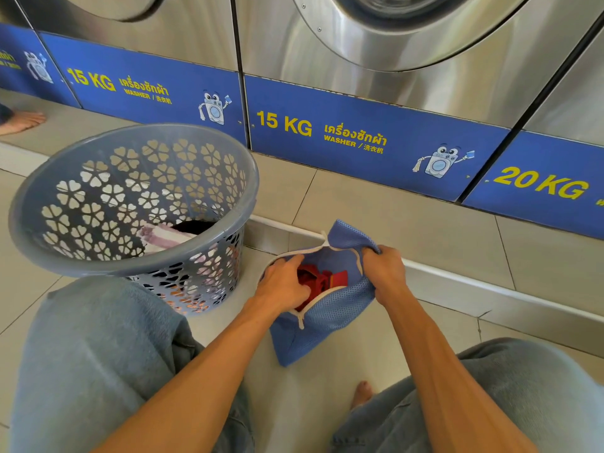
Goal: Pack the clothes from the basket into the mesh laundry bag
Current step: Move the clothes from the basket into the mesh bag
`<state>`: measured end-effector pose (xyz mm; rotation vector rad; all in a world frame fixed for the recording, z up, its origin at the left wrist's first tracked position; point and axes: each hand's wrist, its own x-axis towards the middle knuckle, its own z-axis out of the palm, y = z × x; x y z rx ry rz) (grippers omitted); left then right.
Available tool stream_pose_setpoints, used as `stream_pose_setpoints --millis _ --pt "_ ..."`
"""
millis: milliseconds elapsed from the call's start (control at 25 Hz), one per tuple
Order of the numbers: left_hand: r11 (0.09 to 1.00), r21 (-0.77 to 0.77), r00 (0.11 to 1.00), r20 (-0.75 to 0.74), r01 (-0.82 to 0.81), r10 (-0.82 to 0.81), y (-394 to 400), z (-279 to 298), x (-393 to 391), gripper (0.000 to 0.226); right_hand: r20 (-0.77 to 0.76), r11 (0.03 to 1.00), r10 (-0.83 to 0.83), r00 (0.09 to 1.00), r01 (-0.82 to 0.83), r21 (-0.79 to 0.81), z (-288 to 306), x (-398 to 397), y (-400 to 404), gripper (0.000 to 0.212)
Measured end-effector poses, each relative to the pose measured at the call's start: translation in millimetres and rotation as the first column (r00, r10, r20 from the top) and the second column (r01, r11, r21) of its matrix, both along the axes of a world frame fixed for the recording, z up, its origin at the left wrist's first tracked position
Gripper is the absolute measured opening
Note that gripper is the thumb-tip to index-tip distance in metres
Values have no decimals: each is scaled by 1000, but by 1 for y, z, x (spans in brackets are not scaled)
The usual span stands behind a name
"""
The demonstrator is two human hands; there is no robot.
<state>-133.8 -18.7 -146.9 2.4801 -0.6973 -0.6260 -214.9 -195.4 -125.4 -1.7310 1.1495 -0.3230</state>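
Observation:
A blue mesh laundry bag (333, 313) with white zip trim lies on the tiled floor between my knees, its mouth held wide. My right hand (385, 273) grips the far right rim of the bag. My left hand (282, 284) reaches into the mouth, fingers closed on a red garment (322, 281) that sits inside. To the left stands a grey plastic basket (137, 256) with flower-shaped holes. At its bottom lie a pink-and-white striped cloth (166, 237) and a dark piece (194, 226).
Steel washing machines (376, 53) with blue labelled panels line the wall behind a raised tiled step (457, 273). My knees in grey jeans frame the bag on both sides, and my bare toes (361, 392) show below it. Another person's bare foot (19, 120) rests at far left.

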Motion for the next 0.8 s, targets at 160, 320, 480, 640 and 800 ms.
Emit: stream_pose_setpoints --millis 160,320,480,640,800 --pt "980 162 985 -144 117 -94 7 -7 -13 68 -167 990 139 976 -132 54 -11 -10 9 34" --pt "995 42 990 -111 91 -86 4 18 -10 64 -262 967 245 934 -253 1 -7 -3 14 28" --pt "992 -80 990 -95 100 -107 4 68 -9 57 -233 976 201 951 -215 -32 -4 3 15 22" --pt "985 -165 998 59 47 -38 24 125 11 49 -180 980 190 965 -197 -24 -8 15 20 15" --pt "926 -355 979 107 -127 176 54 157 47 30 -143 974 208 968 -218 -57 -8 32 31 15"
